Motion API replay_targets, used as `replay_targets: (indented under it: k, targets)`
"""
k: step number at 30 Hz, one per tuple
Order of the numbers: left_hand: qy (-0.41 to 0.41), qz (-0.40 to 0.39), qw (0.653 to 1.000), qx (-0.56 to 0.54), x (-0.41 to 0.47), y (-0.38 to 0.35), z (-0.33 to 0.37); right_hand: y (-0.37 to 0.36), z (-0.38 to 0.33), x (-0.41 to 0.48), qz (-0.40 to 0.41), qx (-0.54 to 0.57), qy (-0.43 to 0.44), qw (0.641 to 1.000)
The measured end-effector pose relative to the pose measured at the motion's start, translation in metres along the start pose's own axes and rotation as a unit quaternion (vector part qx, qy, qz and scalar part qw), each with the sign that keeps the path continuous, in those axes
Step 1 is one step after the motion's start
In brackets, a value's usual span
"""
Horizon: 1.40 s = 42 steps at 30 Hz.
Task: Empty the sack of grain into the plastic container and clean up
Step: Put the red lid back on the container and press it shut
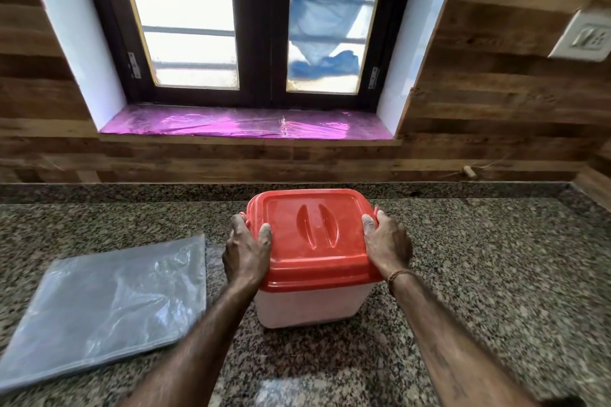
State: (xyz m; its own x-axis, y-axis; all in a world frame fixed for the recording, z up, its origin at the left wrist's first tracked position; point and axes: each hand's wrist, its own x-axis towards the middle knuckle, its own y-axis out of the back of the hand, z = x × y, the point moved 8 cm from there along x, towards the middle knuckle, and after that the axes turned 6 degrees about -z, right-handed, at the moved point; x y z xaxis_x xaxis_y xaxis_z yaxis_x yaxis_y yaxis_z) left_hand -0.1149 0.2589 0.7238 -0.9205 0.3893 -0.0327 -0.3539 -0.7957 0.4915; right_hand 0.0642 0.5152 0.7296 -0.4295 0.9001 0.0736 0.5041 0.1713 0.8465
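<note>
A white plastic container (307, 306) with a red lid (314, 231) stands on the granite counter (479, 274), in the middle of the view. My left hand (246, 251) grips the lid's left edge, thumb on top and fingers curled by the left side handle. My right hand (386, 246) grips the right edge the same way. A flat, folded clear plastic sack (105, 307) lies on the counter to the left of the container, apart from it. The container's contents are hidden by the lid.
A wood-panelled wall with a dark-framed window (258, 26) rises behind the counter; its sill (244, 125) is covered in purple film. A white switch plate (585, 38) sits on the wall at the upper right. A small wooden peg (469, 172) juts from the wall.
</note>
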Motion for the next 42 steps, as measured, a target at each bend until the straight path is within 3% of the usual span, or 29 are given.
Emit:
replay_targets:
  k: [5,8,11,22,29,34,42]
  targets:
    - [0.034,-0.056,0.991,-0.115,0.005,-0.009,-0.012,-0.01,0.015,0.006,-0.088,0.09,-0.021,0.992]
    - [0.102,-0.047,0.979,-0.169,-0.001,-0.011,-0.028,-0.026,0.033,0.01,-0.166,0.255,-0.072,0.95]
    - [0.122,-0.033,0.975,-0.185,0.001,-0.01,-0.029,-0.032,0.035,0.013,-0.182,0.337,-0.084,0.92]
    - [0.118,-0.015,0.984,-0.133,0.144,-0.02,0.007,-0.057,-0.017,0.136,-0.138,0.364,-0.089,0.917]
    - [0.146,0.006,0.985,-0.09,0.218,-0.033,0.004,-0.085,-0.053,0.203,-0.155,0.372,-0.09,0.911]
    - [0.15,0.018,0.982,-0.111,0.239,-0.04,-0.007,-0.107,-0.047,0.216,-0.152,0.397,-0.105,0.899]
    - [0.143,0.005,0.985,-0.096,0.238,-0.043,-0.004,-0.111,-0.044,0.222,-0.142,0.378,-0.094,0.91]
